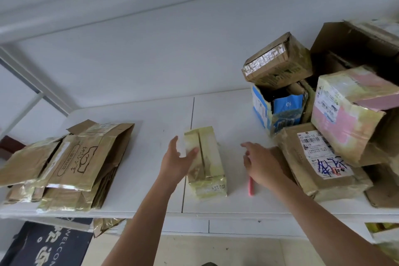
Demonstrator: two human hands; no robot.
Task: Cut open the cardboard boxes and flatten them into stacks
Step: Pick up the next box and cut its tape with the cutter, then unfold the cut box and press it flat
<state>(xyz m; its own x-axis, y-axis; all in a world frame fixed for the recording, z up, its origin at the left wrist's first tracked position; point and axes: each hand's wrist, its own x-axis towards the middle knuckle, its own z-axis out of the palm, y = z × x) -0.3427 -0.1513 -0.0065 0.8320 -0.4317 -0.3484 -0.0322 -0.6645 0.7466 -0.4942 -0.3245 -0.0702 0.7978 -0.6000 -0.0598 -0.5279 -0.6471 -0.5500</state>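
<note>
On the white table (pixel 133 114), the left hand (pixel 176 163) touches a small taped box (pixel 208 164) while the right hand (pixel 262 167) hovers open above a pink cutter (pixel 250 187), flattened cardboard (pixel 71 164) lying left, piled boxes (pixel 323 119) right.

small taped box (pixel 205 160) flat, centre | flattened stack (pixel 67 164) left | unopened boxes (pixel 323 114) right

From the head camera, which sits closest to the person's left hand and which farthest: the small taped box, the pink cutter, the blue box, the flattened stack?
Measured from the left hand:
1. Small taped box, touching its fingers, table centre.
2. Pink cutter, to the right, partly under the right hand.
3. Flattened stack at the left end and blue box at far right: too close to call.
</note>
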